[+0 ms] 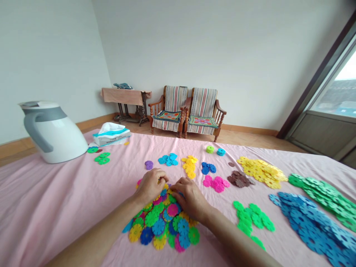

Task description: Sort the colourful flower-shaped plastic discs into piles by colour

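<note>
A mixed heap of plastic snowflake discs (158,225) in several colours lies in front of me on the pink cloth. My left hand (152,185) is at the heap's far left side, its fingers curled together; whatever they hold is hidden. Close beside it, my right hand (189,195) rests over the far right side of the heap with bent fingers pressed in among the discs. What its fingertips grip cannot be made out. Just beyond the hands lie small sorted groups: purple discs (149,165), light blue discs (168,160), yellow discs (190,166), dark blue discs (208,168) and pink discs (216,183).
Right of me spread brown discs (239,179), a yellow pile (261,171), bright green discs (245,218), a long green row (324,194) and a large blue pile (314,226). A kettle (59,135) and tissue box (111,136) stand left on the pink cloth (75,196).
</note>
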`<state>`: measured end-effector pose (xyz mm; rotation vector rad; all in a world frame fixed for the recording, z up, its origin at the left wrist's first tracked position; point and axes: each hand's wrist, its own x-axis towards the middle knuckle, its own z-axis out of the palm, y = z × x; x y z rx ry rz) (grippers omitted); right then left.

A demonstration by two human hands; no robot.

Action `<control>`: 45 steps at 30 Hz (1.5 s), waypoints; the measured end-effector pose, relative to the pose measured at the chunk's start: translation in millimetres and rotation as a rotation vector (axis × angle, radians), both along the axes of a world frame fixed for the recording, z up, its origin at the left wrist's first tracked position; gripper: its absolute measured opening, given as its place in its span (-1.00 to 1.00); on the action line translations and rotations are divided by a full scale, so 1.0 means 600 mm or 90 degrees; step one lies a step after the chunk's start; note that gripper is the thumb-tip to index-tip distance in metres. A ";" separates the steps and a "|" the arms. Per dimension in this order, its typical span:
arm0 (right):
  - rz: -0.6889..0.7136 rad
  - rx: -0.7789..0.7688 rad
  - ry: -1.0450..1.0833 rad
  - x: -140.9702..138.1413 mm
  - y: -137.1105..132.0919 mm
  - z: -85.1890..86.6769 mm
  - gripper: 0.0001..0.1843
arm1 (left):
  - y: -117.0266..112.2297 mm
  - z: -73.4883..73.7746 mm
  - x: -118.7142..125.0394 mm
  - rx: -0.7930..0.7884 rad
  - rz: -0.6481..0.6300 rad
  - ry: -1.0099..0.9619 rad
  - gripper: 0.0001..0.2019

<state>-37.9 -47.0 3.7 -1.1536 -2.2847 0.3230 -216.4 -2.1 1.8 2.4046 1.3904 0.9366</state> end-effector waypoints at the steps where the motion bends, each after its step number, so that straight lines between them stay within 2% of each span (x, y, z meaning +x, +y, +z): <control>1: 0.001 0.009 -0.012 -0.001 0.000 0.000 -0.77 | 0.000 0.000 0.000 0.000 0.000 0.001 -0.73; 5: -0.053 0.037 -0.027 -0.007 0.000 -0.005 -0.73 | -0.001 0.000 0.000 0.000 -0.001 0.002 -0.73; 8: -0.171 0.041 0.022 0.000 0.009 -0.009 -0.73 | -0.003 0.002 0.000 0.003 -0.003 -0.002 -0.73; 12: -0.299 -0.007 0.085 0.029 0.033 -0.010 -0.79 | -0.004 0.004 0.002 -0.001 -0.005 -0.004 -0.72; 18: -0.363 -0.086 0.215 0.072 0.058 0.000 -0.80 | -0.003 0.001 0.002 0.006 -0.008 -0.011 -0.72; 21: -0.291 -0.119 0.185 0.083 0.050 0.018 -0.82 | -0.004 0.001 0.003 0.001 -0.006 -0.012 -0.72; 25: -0.015 -0.235 0.038 0.092 0.023 0.044 -0.88 | -0.006 0.004 0.005 -0.002 -0.009 -0.005 -0.72; 27: 0.058 -0.255 -0.032 0.093 0.010 0.051 -0.82 | -0.007 0.005 0.006 0.000 -0.010 -0.002 -0.72; 31: 0.071 -0.239 -0.080 0.088 0.001 0.056 -0.76 | -0.007 0.006 0.006 0.005 -0.011 -0.001 -0.72; 36: 0.059 -0.245 -0.086 0.085 0.004 0.055 -0.83 | -0.006 0.002 0.004 0.001 -0.010 0.004 -0.71; 41: 0.038 -0.266 -0.055 0.085 0.005 0.048 -0.75 | -0.003 -0.002 0.003 0.010 -0.013 0.003 -0.72; 45: 0.070 -0.299 -0.015 0.090 0.009 0.046 -0.86 | -0.003 -0.001 0.003 0.010 -0.011 0.003 -0.72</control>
